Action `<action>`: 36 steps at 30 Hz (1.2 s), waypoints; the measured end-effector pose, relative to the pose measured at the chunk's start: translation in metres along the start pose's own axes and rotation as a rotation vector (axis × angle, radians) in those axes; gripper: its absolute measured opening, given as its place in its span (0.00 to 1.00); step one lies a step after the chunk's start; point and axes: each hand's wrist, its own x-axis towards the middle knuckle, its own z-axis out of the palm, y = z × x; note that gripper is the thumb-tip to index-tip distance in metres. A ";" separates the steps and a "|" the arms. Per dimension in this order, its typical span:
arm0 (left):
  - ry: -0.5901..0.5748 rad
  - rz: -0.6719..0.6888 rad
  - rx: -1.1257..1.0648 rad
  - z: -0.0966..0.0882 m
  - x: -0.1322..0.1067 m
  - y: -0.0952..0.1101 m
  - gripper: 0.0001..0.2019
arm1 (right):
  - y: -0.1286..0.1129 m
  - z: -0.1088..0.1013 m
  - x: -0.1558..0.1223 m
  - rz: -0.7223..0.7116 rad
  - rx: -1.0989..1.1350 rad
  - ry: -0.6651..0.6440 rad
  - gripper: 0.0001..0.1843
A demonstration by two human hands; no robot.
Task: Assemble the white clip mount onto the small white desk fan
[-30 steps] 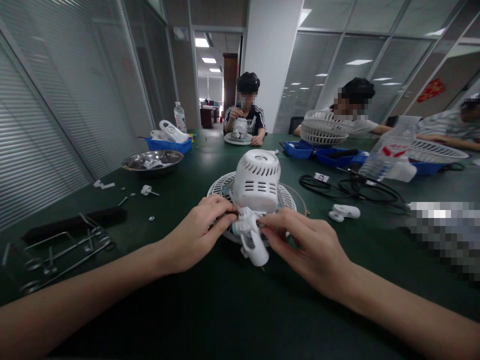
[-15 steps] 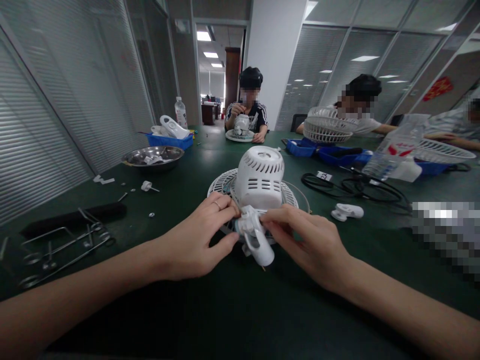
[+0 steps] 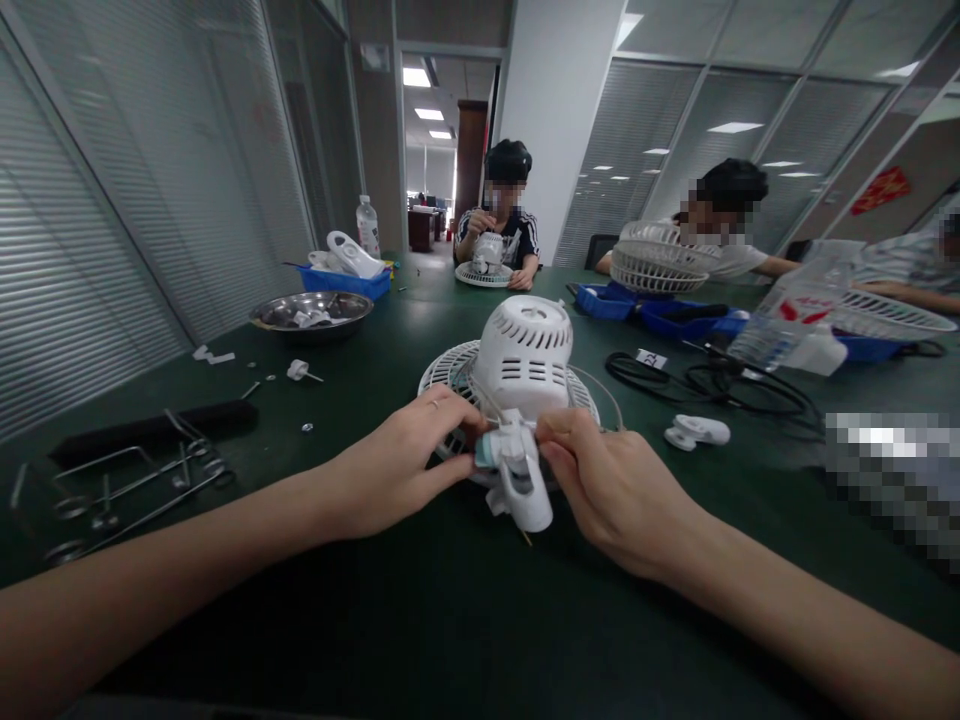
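Observation:
A white fan motor housing (image 3: pixel 525 350) stands upright on a round white fan grille (image 3: pixel 444 372) in front of me. From its near side juts a white neck bracket (image 3: pixel 531 500) with a slotted, rounded end. My left hand (image 3: pixel 405 450) is closed in a pinch at the bracket's left side, by a light blue piece (image 3: pixel 487 453). On the opposite side, my right hand (image 3: pixel 619 480) pinches the bracket with curled fingers; its fingertips are partly hidden. A thin wire loops out at the right of the housing.
Metal stand wires (image 3: pixel 142 490) and a black bar (image 3: pixel 157 430) lie left. Behind them are a steel bowl (image 3: pixel 311 318) and a blue bin (image 3: pixel 349 283). Black cable (image 3: pixel 705 385) and a white fitting (image 3: pixel 697 431) lie right. People work across the table.
My right fingers have curled tighter at the bracket. The left fingertips have shifted, and more of the light blue piece shows. The whole view has moved slightly.

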 end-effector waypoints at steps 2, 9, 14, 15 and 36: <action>0.006 0.014 -0.021 0.000 0.000 0.001 0.08 | 0.001 0.000 0.000 0.017 0.028 0.007 0.04; -0.024 0.028 -0.070 0.005 -0.003 0.009 0.14 | -0.002 0.007 0.002 0.022 -0.011 0.097 0.05; -0.018 0.005 -0.037 0.004 -0.006 0.015 0.07 | -0.003 0.004 0.003 0.014 -0.019 0.092 0.06; -0.003 0.000 -0.008 0.005 -0.006 0.015 0.06 | -0.002 0.002 0.002 0.003 -0.004 0.080 0.05; 0.056 0.070 0.148 0.005 -0.008 0.014 0.11 | -0.011 -0.007 0.001 0.078 0.047 -0.115 0.09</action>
